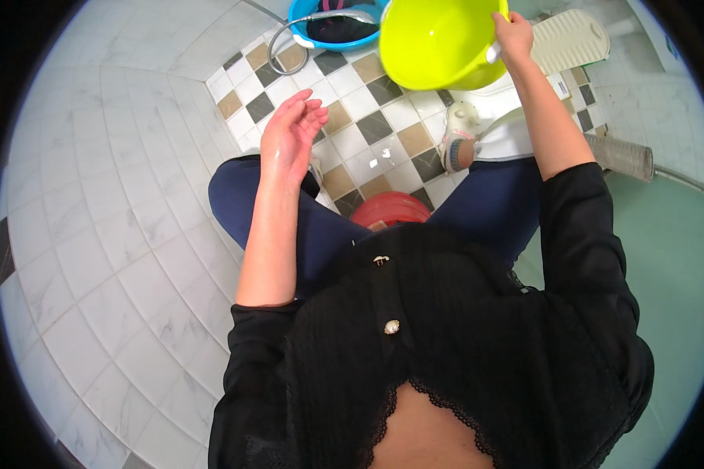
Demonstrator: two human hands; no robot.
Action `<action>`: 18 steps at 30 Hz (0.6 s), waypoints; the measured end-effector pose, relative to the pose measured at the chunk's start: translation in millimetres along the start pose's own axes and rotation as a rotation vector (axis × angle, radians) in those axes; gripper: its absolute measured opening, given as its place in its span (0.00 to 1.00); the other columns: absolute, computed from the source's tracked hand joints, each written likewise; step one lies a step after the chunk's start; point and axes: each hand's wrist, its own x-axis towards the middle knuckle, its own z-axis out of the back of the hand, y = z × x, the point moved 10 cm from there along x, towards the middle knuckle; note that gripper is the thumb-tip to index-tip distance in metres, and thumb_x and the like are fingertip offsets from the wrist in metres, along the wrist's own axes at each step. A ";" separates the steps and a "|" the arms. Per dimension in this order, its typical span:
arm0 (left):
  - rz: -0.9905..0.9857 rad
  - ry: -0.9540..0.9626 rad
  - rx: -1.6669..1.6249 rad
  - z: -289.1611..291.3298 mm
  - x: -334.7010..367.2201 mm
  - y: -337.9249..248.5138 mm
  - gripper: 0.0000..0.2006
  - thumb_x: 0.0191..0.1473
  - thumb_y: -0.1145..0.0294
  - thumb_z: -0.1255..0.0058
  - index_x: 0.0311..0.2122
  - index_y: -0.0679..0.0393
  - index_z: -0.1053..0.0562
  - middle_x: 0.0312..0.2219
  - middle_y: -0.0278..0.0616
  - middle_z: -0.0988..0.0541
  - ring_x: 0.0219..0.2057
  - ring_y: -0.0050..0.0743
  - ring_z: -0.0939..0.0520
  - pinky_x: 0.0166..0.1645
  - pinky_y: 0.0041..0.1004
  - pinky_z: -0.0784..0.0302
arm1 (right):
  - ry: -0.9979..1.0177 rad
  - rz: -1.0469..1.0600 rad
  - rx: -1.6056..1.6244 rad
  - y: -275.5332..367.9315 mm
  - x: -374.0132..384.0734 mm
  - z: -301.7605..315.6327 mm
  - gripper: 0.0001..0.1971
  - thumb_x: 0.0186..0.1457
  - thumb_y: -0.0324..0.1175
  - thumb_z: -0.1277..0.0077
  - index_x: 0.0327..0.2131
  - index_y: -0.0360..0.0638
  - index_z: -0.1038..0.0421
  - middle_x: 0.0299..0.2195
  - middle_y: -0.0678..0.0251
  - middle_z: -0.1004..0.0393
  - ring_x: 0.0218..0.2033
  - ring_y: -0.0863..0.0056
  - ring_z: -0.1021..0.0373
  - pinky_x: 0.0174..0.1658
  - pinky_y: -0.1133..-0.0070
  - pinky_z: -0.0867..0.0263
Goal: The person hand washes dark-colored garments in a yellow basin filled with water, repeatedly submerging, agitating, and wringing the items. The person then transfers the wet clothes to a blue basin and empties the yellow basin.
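My right hand point(515, 39) grips the rim of a lime-green plastic basin point(434, 43) at the upper middle. The basin is tilted, its smooth inside partly facing me, and its top is cut off by the frame. A small white part shows at the rim beside my fingers. My left hand point(292, 134) is raised over the floor to the left, palm turned inward and fingers loosely spread, with nothing in it. Beyond it stands a blue basin point(302, 36) with dark cloth point(340, 30) inside; a shower head point(350, 16) lies across it.
A cream washboard point(567, 45) lies at the upper right. The shower hose point(272, 48) curls onto the checkered tile floor point(360, 129). Under me is a red stool point(391, 207). Tiled wall point(109, 234) rises on the left; a ribbed grey-beige item point(622, 156) sits by the metal rail point(680, 178) at right.
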 end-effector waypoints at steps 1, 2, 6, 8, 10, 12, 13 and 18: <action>0.004 0.012 0.005 -3.0 3.3 1.5 0.15 0.55 0.72 0.55 0.46 0.68 0.33 0.33 0.46 0.26 0.35 0.34 0.23 0.44 0.28 0.25 | 0.014 -0.080 0.198 -21.4 8.3 -3.4 0.14 0.48 0.38 0.46 0.32 0.36 0.29 0.24 0.65 0.26 0.24 0.76 0.30 0.31 0.77 0.35; 0.009 -0.001 0.012 -6.4 7.2 3.8 0.14 0.55 0.73 0.58 0.46 0.69 0.34 0.33 0.48 0.25 0.34 0.35 0.22 0.43 0.31 0.26 | 0.018 -0.156 0.393 -47.3 22.0 -7.8 0.13 0.49 0.36 0.46 0.30 0.35 0.29 0.23 0.66 0.27 0.23 0.77 0.31 0.30 0.78 0.36; 0.030 -0.023 0.010 1.4 6.7 10.2 0.14 0.56 0.73 0.58 0.45 0.69 0.34 0.34 0.48 0.25 0.35 0.36 0.23 0.43 0.31 0.26 | 0.121 -0.319 0.541 -45.8 -6.7 -34.7 0.08 0.51 0.32 0.47 0.28 0.35 0.30 0.24 0.65 0.27 0.24 0.78 0.32 0.28 0.80 0.37; 0.055 -0.003 0.011 1.3 9.1 17.1 0.14 0.56 0.73 0.58 0.45 0.70 0.34 0.35 0.49 0.26 0.36 0.36 0.23 0.43 0.31 0.26 | 0.217 -0.348 0.592 -35.2 -21.8 -47.4 0.09 0.52 0.32 0.48 0.32 0.35 0.30 0.27 0.64 0.27 0.26 0.77 0.31 0.30 0.80 0.36; 0.078 -0.017 0.036 3.0 10.5 21.7 0.14 0.55 0.72 0.57 0.45 0.70 0.34 0.37 0.50 0.26 0.38 0.37 0.23 0.47 0.31 0.26 | 0.250 -0.393 0.621 -20.5 -43.2 -57.6 0.11 0.52 0.33 0.49 0.35 0.34 0.31 0.29 0.63 0.26 0.26 0.76 0.31 0.31 0.80 0.35; 0.107 -0.025 0.060 3.1 14.2 26.0 0.16 0.56 0.71 0.56 0.46 0.71 0.35 0.40 0.52 0.28 0.41 0.40 0.24 0.49 0.32 0.27 | 0.300 -0.404 0.664 -17.1 -50.9 -66.4 0.13 0.54 0.34 0.50 0.39 0.33 0.32 0.32 0.63 0.26 0.28 0.75 0.29 0.33 0.79 0.33; 0.123 -0.029 0.072 3.7 16.4 28.3 0.18 0.56 0.69 0.56 0.48 0.72 0.37 0.42 0.55 0.29 0.43 0.42 0.25 0.51 0.33 0.28 | 0.319 -0.427 0.692 -15.5 -55.1 -69.3 0.13 0.54 0.34 0.50 0.39 0.33 0.32 0.32 0.62 0.26 0.28 0.74 0.29 0.33 0.78 0.33; 0.200 -0.084 0.093 8.3 15.3 39.4 0.36 0.57 0.55 0.55 0.58 0.73 0.53 0.55 0.62 0.43 0.52 0.51 0.32 0.56 0.38 0.33 | 0.392 -0.488 0.802 15.8 -97.7 -70.7 0.13 0.54 0.33 0.51 0.39 0.33 0.32 0.33 0.61 0.25 0.30 0.72 0.28 0.35 0.77 0.31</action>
